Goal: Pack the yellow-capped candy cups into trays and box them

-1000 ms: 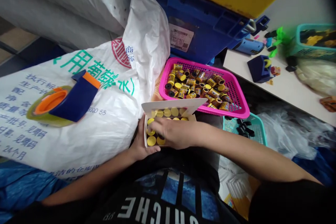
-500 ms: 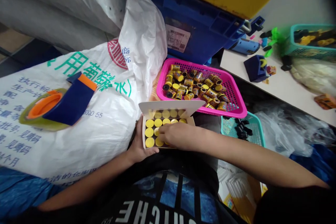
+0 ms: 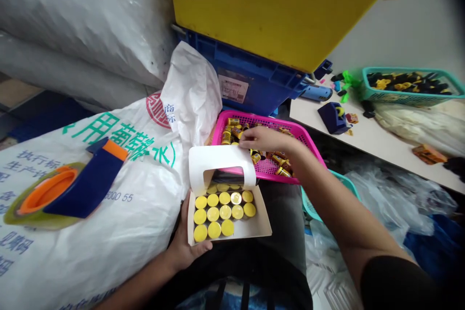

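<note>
My left hand (image 3: 186, 247) is closed around the left side of a white cardboard box (image 3: 264, 218), thumb at its front corner. Inside stand several small cylinders with yellow tops (image 3: 225, 212) in rows, with a gap at the front right. The box's lid (image 3: 196, 167), with a cut-out window, is raised at the back. My right hand (image 3: 259, 138) is over the pink basket (image 3: 303, 138), just behind the lid, its fingers curled together. Whether anything is between them is hidden. Small yellow-and-black cylinders (image 3: 279, 159) lie loose in the basket.
A tape dispenser (image 3: 83, 179) rests on a white printed sack (image 3: 145, 213) at left. Blue (image 3: 254, 82) and yellow (image 3: 247, 9) crates are stacked behind. At right, a teal basket (image 3: 410, 97) of black and yellow parts stands on a white table (image 3: 388, 140). Another teal basket (image 3: 345, 181) sits lower.
My right hand has left the box and moved up and back to the pink basket. The lid now stands more upright, showing its window. The view has tilted up.
</note>
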{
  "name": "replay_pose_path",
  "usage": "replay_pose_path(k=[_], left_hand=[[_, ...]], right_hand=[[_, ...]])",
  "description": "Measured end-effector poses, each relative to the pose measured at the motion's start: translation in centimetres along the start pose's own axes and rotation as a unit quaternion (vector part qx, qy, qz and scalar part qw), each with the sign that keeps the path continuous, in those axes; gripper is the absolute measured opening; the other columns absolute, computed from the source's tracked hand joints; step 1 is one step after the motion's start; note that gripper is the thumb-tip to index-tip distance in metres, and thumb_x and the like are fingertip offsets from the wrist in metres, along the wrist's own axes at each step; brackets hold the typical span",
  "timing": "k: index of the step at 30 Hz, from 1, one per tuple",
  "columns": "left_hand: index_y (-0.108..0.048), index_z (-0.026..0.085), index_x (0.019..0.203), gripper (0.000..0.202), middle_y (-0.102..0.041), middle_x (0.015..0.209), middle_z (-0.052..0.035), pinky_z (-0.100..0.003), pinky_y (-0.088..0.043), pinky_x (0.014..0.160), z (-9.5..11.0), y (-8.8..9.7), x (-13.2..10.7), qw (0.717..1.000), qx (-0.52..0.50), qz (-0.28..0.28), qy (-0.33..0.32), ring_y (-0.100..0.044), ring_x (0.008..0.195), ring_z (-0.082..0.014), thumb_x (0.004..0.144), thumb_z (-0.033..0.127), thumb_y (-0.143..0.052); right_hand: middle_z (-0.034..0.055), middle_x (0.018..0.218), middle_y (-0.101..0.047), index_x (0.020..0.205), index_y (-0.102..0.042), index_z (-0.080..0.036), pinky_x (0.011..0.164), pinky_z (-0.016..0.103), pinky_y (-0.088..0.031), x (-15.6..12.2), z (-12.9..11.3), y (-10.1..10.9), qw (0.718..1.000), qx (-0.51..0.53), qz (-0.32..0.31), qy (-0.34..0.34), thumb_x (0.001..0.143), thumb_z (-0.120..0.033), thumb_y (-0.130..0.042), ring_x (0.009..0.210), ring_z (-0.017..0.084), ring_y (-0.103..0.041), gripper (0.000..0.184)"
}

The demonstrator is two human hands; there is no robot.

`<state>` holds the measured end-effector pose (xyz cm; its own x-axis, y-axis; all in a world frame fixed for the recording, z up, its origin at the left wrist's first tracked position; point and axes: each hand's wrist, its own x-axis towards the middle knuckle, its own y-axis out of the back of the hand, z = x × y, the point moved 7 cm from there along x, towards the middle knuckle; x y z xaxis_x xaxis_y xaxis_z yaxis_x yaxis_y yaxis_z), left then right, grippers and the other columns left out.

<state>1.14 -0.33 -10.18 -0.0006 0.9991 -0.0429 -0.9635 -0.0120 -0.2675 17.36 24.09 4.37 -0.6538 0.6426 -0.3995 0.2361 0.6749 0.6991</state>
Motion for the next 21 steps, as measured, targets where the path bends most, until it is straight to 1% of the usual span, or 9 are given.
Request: replay_pose_path(k=[2,4,5,7,9,12,14,18,21], left_hand=[[-0.009,0.039,0.159,0.115,-0.032,0.162,-0.0095,-0.058,-0.037,0.117,0.0,-0.1,0.0,1.000,-0.005,-0.003,-0.003,-0.036,0.145,-0.0400,0.072,0.056,-0.081],[-0.010,0.037,0.159,0.116,-0.032,0.161,-0.0106,-0.059,-0.036,0.117,0.0,0.0,0.0,1.000,-0.003,0.005,-0.009,-0.035,0.145,-0.0412,0.070,0.056,-0.082],[-0.011,0.036,0.159,0.118,-0.032,0.162,-0.0112,-0.060,-0.035,0.117,0.0,0.1,-0.1,1.000,0.000,0.013,-0.009,-0.035,0.145,-0.0421,0.068,0.056,-0.083],[-0.013,0.035,0.159,0.121,-0.032,0.162,-0.0117,-0.061,-0.034,0.117,-0.3,0.2,-0.1,1.000,0.004,0.024,0.004,-0.033,0.145,-0.0434,0.065,0.054,-0.086],[-0.013,0.036,0.159,0.123,-0.031,0.162,-0.0108,-0.060,-0.035,0.117,-0.5,0.3,-0.1,0.999,0.001,0.027,0.018,-0.034,0.145,-0.0436,0.062,0.053,-0.088],[-0.013,0.038,0.158,0.123,-0.030,0.162,-0.0098,-0.060,-0.035,0.117,-0.7,0.4,-0.1,0.999,-0.004,0.028,0.019,-0.034,0.145,-0.0433,0.062,0.054,-0.087],[-0.012,0.037,0.159,0.122,-0.030,0.162,-0.0099,-0.061,-0.035,0.117,-0.7,0.3,-0.1,1.000,-0.008,0.028,0.009,-0.034,0.145,-0.0435,0.063,0.056,-0.086],[-0.009,0.036,0.159,0.122,-0.033,0.161,-0.0115,-0.060,-0.036,0.117,-0.5,0.1,0.1,1.000,-0.009,0.016,0.004,-0.035,0.145,-0.0428,0.065,0.057,-0.084],[-0.007,0.034,0.159,0.124,-0.033,0.160,-0.0133,-0.060,-0.034,0.117,-0.3,0.2,0.2,1.000,0.004,0.014,0.014,-0.035,0.144,-0.0435,0.065,0.057,-0.085]], right_hand=[[0.0021,0.076,-0.064,0.085,-0.063,-0.017,0.060,0.025,-0.043,3.3,1.4,-0.7,0.997,0.031,0.063,0.010,0.093,-0.026,-0.048,0.063,0.013,-0.054,0.019],[0.0029,0.077,-0.063,0.090,-0.062,-0.016,0.059,0.026,-0.044,5.1,1.9,-1.8,0.995,0.056,0.079,0.024,0.094,-0.024,-0.043,0.062,0.014,-0.053,0.022],[0.0028,0.079,-0.063,0.092,-0.063,-0.017,0.062,0.026,-0.045,5.6,1.9,-2.4,0.995,0.058,0.073,0.033,0.093,-0.025,-0.047,0.064,0.014,-0.054,0.018],[0.0019,0.085,-0.064,0.093,-0.066,-0.018,0.074,0.027,-0.048,5.8,1.2,-3.9,0.996,0.036,0.041,0.072,0.081,-0.026,-0.067,0.077,0.016,-0.058,0.014],[0.0018,0.089,-0.064,0.092,-0.068,-0.020,0.086,0.029,-0.047,5.5,0.3,-5.3,0.993,0.002,0.026,0.115,0.069,-0.024,-0.079,0.090,0.018,-0.059,0.026],[0.0037,0.095,-0.063,0.090,-0.065,-0.019,0.092,0.032,-0.045,5.2,-0.4,-5.8,0.989,-0.028,0.060,0.134,0.071,-0.030,-0.076,0.097,0.020,-0.056,0.024],[0.0041,0.097,-0.064,0.098,-0.061,-0.018,0.085,0.031,-0.047,5.2,0.5,-4.4,0.989,-0.023,0.117,0.089,0.077,-0.033,-0.069,0.090,0.019,-0.058,0.027],[0.0042,0.092,-0.068,0.111,-0.058,-0.017,0.070,0.028,-0.048,4.9,4.3,0.3,0.957,-0.045,0.264,-0.109,0.082,-0.029,-0.058,0.078,0.018,-0.063,0.031],[0.0086,0.085,-0.071,0.091,-0.066,-0.016,0.072,0.032,-0.049,5.9,5.5,0.8,0.951,-0.074,0.258,-0.155,0.078,-0.034,-0.067,0.082,0.025,-0.066,0.023]])
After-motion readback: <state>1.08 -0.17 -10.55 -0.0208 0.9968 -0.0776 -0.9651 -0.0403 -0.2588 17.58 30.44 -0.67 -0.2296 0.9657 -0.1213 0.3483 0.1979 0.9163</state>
